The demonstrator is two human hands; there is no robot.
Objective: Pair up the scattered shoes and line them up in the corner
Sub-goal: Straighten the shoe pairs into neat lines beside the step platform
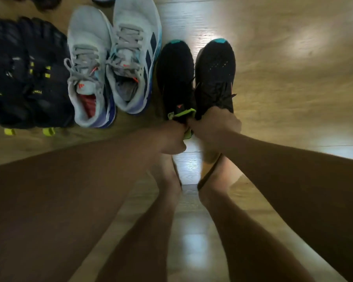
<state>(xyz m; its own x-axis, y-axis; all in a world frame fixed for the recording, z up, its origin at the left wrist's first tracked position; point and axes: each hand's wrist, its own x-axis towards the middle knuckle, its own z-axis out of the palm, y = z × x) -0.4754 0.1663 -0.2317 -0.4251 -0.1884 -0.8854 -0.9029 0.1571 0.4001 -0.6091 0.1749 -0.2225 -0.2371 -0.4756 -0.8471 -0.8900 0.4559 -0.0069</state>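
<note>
Two black sneakers with teal toe tips stand side by side on the wooden floor, toes pointing away from me. My left hand grips the heel of the left black sneaker, at its yellow-green collar. My right hand grips the heel of the right black sneaker. To their left stands a pair of light grey sneakers with navy stripes. Further left sits a pair of dark shoes with yellow accents.
More shoes show partly at the top left edge. The wooden floor stretches out to the right of the black pair. My bare legs and feet stand just below my hands.
</note>
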